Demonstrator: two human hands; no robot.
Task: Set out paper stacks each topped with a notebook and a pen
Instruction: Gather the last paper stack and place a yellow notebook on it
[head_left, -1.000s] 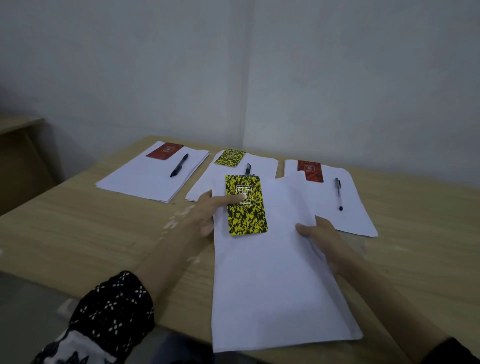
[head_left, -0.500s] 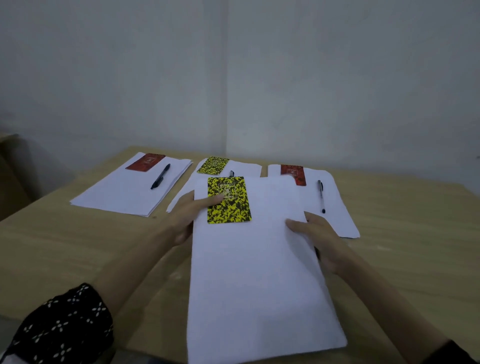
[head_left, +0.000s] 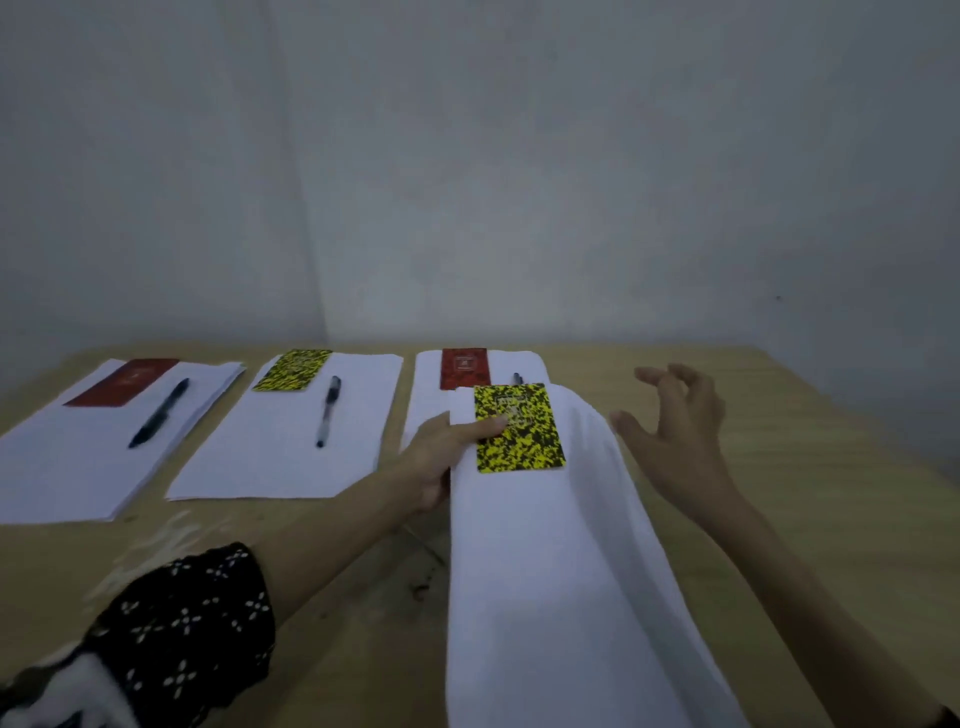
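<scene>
My left hand (head_left: 441, 457) grips a white paper stack (head_left: 561, 571) at its left edge, thumb pressed on the yellow-black notebook (head_left: 517, 427) lying on top. The stack is lifted and sags to the right. My right hand (head_left: 670, 421) hovers open to its right, touching nothing. Three stacks lie on the table behind: the left one (head_left: 78, 457) has a red notebook (head_left: 124, 382) and a black pen (head_left: 160, 413); the middle one (head_left: 280, 457) has a yellow-black notebook (head_left: 293, 370) and a pen (head_left: 328, 410); the right one (head_left: 426, 395), partly hidden, has a red notebook (head_left: 465, 368) and a pen tip (head_left: 517, 378).
The wooden table (head_left: 810, 467) runs up to a pale wall at the back. Bare wood shows to the right of my right hand and along the front left. A dark stain (head_left: 421, 584) marks the wood near the held stack.
My right hand has let go of the held stack and lifted off to the right with fingers spread. The stack with its notebook has shifted right and now droops on that side.
</scene>
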